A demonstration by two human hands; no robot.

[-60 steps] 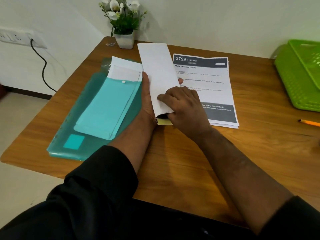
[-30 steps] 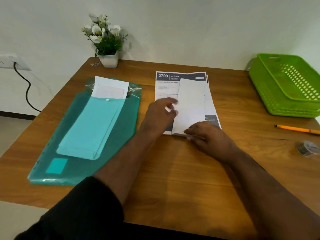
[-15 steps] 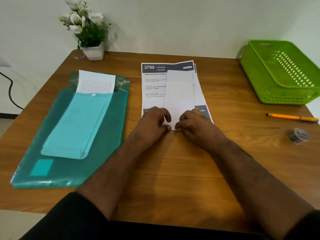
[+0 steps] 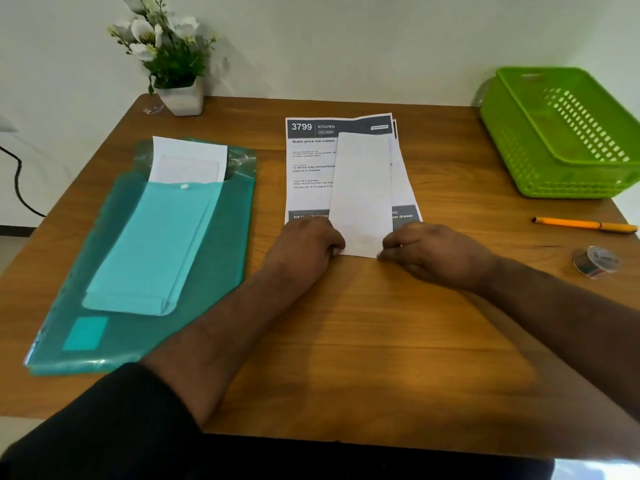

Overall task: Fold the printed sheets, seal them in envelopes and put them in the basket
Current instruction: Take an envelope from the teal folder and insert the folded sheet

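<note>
- Where the long white paper envelope (image 4: 362, 192) lies at frame centre, on the stack of printed white sheets (image 4: 311, 168), its near corners are pinched by the left hand (image 4: 306, 245) and the right hand (image 4: 434, 252).
- The bright green perforated plastic basket (image 4: 519, 140) is noted at upper right, well apart.
- A teal plastic folder (image 4: 207, 271) is recorded at left on the brown wooden table (image 4: 346, 341).

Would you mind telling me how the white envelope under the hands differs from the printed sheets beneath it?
The plain white envelope is blank and narrow; the printed sheets carry text with dark bands and are wider. The envelope lies on top, both hands at its near end; the sheets lie flat beneath. Both are white paper.
</note>
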